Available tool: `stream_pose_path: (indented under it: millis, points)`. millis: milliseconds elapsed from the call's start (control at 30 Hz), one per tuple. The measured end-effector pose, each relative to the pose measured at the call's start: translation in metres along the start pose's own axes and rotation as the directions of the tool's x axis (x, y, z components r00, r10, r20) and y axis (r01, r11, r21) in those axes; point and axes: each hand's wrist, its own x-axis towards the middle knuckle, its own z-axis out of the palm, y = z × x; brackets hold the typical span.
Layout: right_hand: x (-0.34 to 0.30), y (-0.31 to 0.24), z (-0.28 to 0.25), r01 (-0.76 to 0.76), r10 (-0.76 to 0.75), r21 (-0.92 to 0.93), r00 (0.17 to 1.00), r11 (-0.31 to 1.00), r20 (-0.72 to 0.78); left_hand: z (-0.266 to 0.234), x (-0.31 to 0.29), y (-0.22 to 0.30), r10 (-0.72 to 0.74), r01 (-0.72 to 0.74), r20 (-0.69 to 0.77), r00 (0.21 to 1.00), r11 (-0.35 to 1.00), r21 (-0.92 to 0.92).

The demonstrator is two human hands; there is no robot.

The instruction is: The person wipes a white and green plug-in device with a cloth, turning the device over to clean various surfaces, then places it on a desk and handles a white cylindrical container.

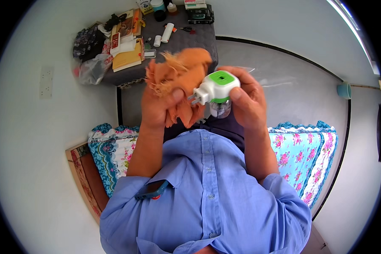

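My left hand (161,103) is closed round a crumpled orange cloth (190,67) with frayed edges, the thumb pressed on its front. In my right hand (249,101) is a white and green plug-in liquid vaporizer (220,86), gripped between thumb and fingers. Its metal prongs point left, toward the cloth and my left thumb. Below its body hangs a clear refill bottle (220,109). The two things are held close together in front of my chest; whether they touch I cannot tell.
Ahead stands a grey quilted-top table (186,42) with white bottles (167,32), yellow envelopes (127,57), a plastic bag (93,70) and dark boxes (200,15). Flowered bedding (302,158) lies on both sides of me. A phone (153,189) sits in my shirt pocket.
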Motion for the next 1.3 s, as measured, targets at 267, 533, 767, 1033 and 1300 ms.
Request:
stream_pose_path:
  millis: [267,533,767,1033,1300]
  points:
    - [0.003,0.0,0.001,-0.218,0.22,0.037,0.971,0.975,-0.095,0.003,-0.007,0.014,-0.158,0.09,0.12,0.98,0.894,0.44]
    - [0.003,0.012,0.01,0.193,-0.189,-0.008,0.949,0.981,-0.252,0.013,0.001,-0.014,-0.16,0.159,-0.002,0.987,0.98,0.124]
    - [0.004,0.01,0.028,0.352,-0.381,-0.15,0.881,0.924,-0.281,0.001,-0.002,-0.03,-0.37,0.397,0.152,0.917,0.889,-0.227]
    - [0.001,0.006,0.018,0.1,-0.101,-0.011,0.973,0.995,-0.207,-0.014,-0.002,-0.041,-0.318,0.379,0.206,0.925,0.798,-0.469]
    - [-0.007,0.012,0.038,0.141,-0.162,-0.099,0.956,0.985,-0.246,-0.006,0.003,-0.032,-0.274,0.401,0.311,0.91,0.77,-0.497]
